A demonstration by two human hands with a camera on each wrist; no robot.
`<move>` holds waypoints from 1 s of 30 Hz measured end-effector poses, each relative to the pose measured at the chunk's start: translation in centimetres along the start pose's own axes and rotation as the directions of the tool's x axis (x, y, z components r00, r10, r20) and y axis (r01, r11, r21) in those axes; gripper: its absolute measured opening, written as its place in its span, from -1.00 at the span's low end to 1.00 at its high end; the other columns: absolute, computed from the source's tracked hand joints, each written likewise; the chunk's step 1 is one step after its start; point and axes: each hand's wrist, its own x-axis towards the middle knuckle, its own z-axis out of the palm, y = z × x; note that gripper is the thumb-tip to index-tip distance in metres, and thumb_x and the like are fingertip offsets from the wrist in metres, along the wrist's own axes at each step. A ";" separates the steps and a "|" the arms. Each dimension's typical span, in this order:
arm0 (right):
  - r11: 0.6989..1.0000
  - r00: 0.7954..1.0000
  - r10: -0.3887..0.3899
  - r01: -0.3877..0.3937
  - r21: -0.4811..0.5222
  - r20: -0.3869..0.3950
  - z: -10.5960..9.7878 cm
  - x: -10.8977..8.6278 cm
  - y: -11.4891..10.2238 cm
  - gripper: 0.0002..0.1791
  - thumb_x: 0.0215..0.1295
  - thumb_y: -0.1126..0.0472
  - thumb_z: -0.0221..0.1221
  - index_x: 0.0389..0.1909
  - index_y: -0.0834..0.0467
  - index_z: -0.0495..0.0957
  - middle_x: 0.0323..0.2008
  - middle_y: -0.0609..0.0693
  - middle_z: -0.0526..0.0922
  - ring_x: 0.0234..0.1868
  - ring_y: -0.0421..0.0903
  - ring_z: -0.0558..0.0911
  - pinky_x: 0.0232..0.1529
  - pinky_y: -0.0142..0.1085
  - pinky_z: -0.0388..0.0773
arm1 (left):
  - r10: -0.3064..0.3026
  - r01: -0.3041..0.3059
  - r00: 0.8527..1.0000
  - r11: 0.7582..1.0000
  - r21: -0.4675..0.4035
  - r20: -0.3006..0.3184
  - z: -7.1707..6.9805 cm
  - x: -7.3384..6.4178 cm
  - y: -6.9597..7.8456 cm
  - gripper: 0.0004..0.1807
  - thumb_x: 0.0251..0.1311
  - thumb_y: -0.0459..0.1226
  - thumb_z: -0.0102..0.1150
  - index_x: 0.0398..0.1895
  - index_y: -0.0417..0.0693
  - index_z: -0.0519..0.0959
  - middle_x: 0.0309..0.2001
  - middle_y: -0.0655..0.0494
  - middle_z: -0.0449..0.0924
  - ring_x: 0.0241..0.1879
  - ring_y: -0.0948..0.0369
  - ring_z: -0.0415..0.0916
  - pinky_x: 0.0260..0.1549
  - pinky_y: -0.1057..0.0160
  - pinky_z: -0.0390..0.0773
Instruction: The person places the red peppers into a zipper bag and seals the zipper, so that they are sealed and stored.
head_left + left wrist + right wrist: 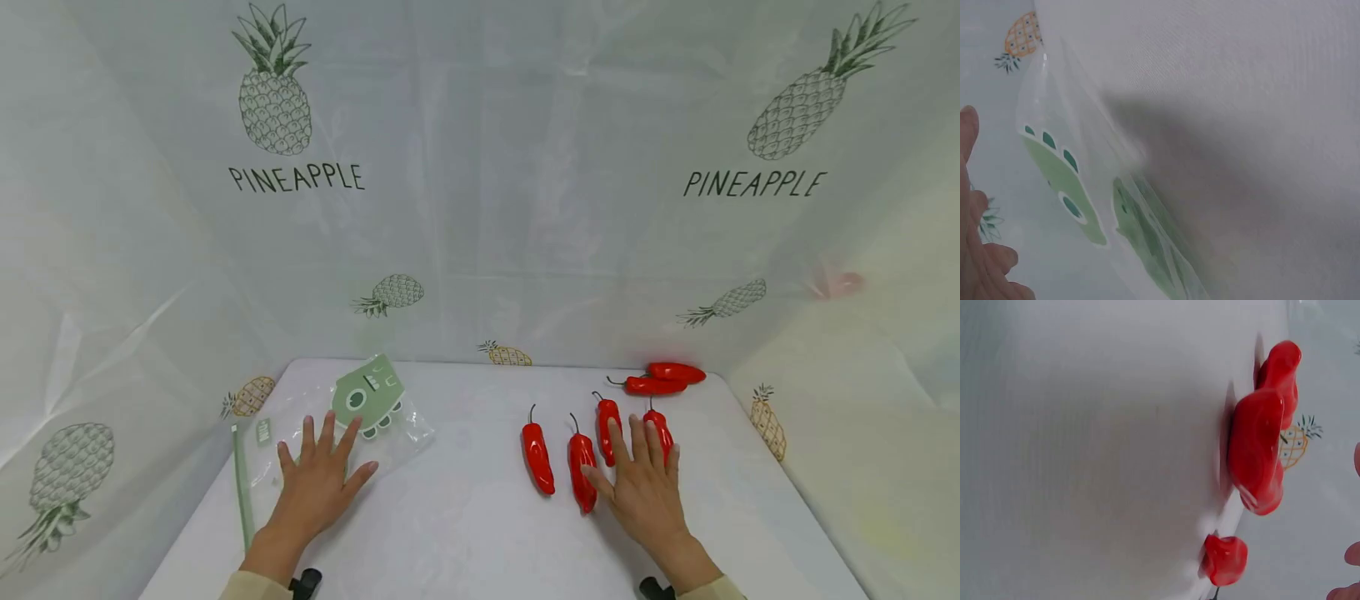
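My left hand [318, 483] is spread with straight fingers over a clear plastic zip bag [367, 396] printed with a green dinosaur. The bag lies flat at the table's left, a green strip [241, 483] along its side; the left wrist view shows the bag's print [1060, 181] beside my fingers [979, 250]. On the right, my right hand [647, 496] is spread above several red chili peppers [580, 462], partly hiding some. Whether either hand touches anything I cannot tell. The right wrist view has the peppers [1254, 437] left of my fingertips [1354, 553].
Two more red peppers [654, 386] lie together at the back right of the white table [465, 500]. Pale sheeting [517, 208] with pineapple prints hangs behind the table and along both sides.
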 end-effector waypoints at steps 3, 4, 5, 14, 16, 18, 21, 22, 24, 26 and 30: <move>1.000 1.000 -0.006 0.005 0.029 0.013 0.2 0.1 -0.4 0.13 0.18 -0.21 0.47 0.63 0.22 0.19 0.60 0.39 0.06 0.61 0.44 -0.03 0.54 0.52 -0.12 | -0.016 0.016 1.000 1.000 -0.003 0.005 0.0 -0.3 -0.6 -0.10 0.47 0.33 0.00 0.70 0.11 0.12 0.65 -0.40 -0.08 0.61 -0.49 -0.27 0.33 -0.75 -0.30; 1.000 1.000 -0.010 0.010 0.030 0.013 0.3 0.2 -0.6 0.12 0.18 -0.21 0.47 0.63 0.21 0.20 0.59 0.39 0.09 0.60 0.45 -0.01 0.54 0.51 -0.08 | -0.022 0.022 1.000 1.000 -0.009 0.010 0.0 -0.3 -0.9 -0.10 0.48 0.32 0.00 0.70 0.11 0.12 0.65 -0.42 -0.09 0.60 -0.50 -0.28 0.32 -0.76 -0.30; 0.999 1.000 -0.014 0.014 0.029 0.016 0.5 0.3 -0.9 0.12 0.18 -0.21 0.47 0.62 0.21 0.20 0.59 0.38 0.10 0.60 0.45 0.01 0.53 0.50 -0.04 | -0.028 0.028 0.999 1.000 -0.013 0.016 0.0 -0.4 -1.2 -0.11 0.48 0.31 0.00 0.70 0.10 0.12 0.65 -0.43 -0.09 0.60 -0.50 -0.28 0.31 -0.76 -0.31; 0.993 0.995 -0.099 0.098 0.060 0.021 2.1 1.1 -4.4 0.04 0.26 -0.25 0.40 0.61 0.18 0.25 0.59 0.33 0.19 0.62 0.37 0.11 0.52 0.46 0.09 | -0.080 0.082 0.995 0.996 -0.027 0.065 0.0 -0.7 -4.3 -0.16 0.50 0.19 0.10 0.65 -0.01 0.17 0.59 -0.54 -0.06 0.54 -0.60 -0.26 0.21 -0.85 -0.27; 0.990 0.992 -0.124 0.123 0.069 0.015 2.4 1.5 -5.3 0.02 0.29 -0.27 0.37 0.60 0.18 0.27 0.58 0.33 0.23 0.61 0.37 0.15 0.53 0.44 0.12 | -0.102 0.105 0.991 0.994 -0.024 0.091 0.0 -0.7 -4.9 -0.17 0.50 0.16 0.11 0.64 -0.05 0.19 0.58 -0.58 -0.07 0.53 -0.62 -0.27 0.20 -0.85 -0.27; 0.986 0.989 -0.149 0.148 0.078 0.008 2.6 1.7 -6.3 0.00 0.29 -0.27 0.36 0.60 0.17 0.28 0.57 0.32 0.27 0.60 0.37 0.19 0.52 0.42 0.16 | -0.131 0.136 0.982 0.990 -0.032 0.135 0.1 -0.8 -5.5 -0.18 0.51 0.13 0.10 0.62 -0.12 0.19 0.56 -0.61 -0.09 0.51 -0.65 -0.30 0.19 -0.86 -0.28; 0.978 0.983 -0.182 0.180 0.101 0.008 2.7 2.1 -7.8 -0.03 0.30 -0.26 0.35 0.59 0.15 0.30 0.57 0.30 0.28 0.59 0.36 0.21 0.53 0.38 0.20 | -0.187 0.200 0.953 0.979 -0.031 0.239 0.4 -1.0 -6.2 -0.13 0.54 0.19 -0.01 0.62 -0.22 0.15 0.55 -0.65 -0.17 0.50 -0.68 -0.38 0.20 -0.85 -0.34; 0.975 0.980 -0.196 0.194 0.108 0.008 2.7 2.2 -8.3 -0.04 0.31 -0.25 0.35 0.58 0.16 0.31 0.56 0.29 0.29 0.59 0.35 0.22 0.53 0.38 0.21 | -0.206 0.225 0.940 0.974 -0.037 0.273 0.5 -1.1 -6.3 -0.10 0.54 0.22 -0.05 0.62 -0.26 0.13 0.55 -0.66 -0.20 0.49 -0.68 -0.41 0.20 -0.84 -0.38; 0.968 0.975 -0.224 0.220 0.122 0.014 2.8 2.4 -9.2 -0.07 0.33 -0.23 0.34 0.57 0.18 0.32 0.56 0.29 0.29 0.58 0.35 0.23 0.53 0.36 0.23 | -0.238 0.264 0.914 0.964 -0.038 0.328 0.8 -1.3 -6.4 -0.04 0.53 0.28 -0.11 0.62 -0.31 0.09 0.54 -0.68 -0.25 0.49 -0.68 -0.47 0.20 -0.83 -0.44; 0.963 0.970 -0.241 0.235 0.131 0.033 2.9 2.5 -10.0 -0.09 0.36 -0.23 0.31 0.57 0.18 0.32 0.57 0.28 0.29 0.59 0.33 0.23 0.54 0.34 0.23 | -0.253 0.281 0.900 0.959 -0.029 0.354 1.0 -1.4 -6.1 -0.02 0.53 0.29 -0.14 0.62 -0.34 0.07 0.54 -0.69 -0.27 0.49 -0.67 -0.48 0.22 -0.81 -0.46; 0.954 0.959 -0.276 0.264 0.145 0.069 3.4 2.5 -11.3 -0.12 0.38 -0.23 0.29 0.56 0.18 0.33 0.56 0.27 0.30 0.59 0.32 0.25 0.54 0.33 0.24 | -0.236 0.252 0.908 0.968 -0.003 0.347 1.3 -1.7 -4.3 0.00 0.51 0.29 -0.09 0.60 -0.39 0.13 0.54 -0.69 -0.20 0.51 -0.63 -0.38 0.29 -0.77 -0.35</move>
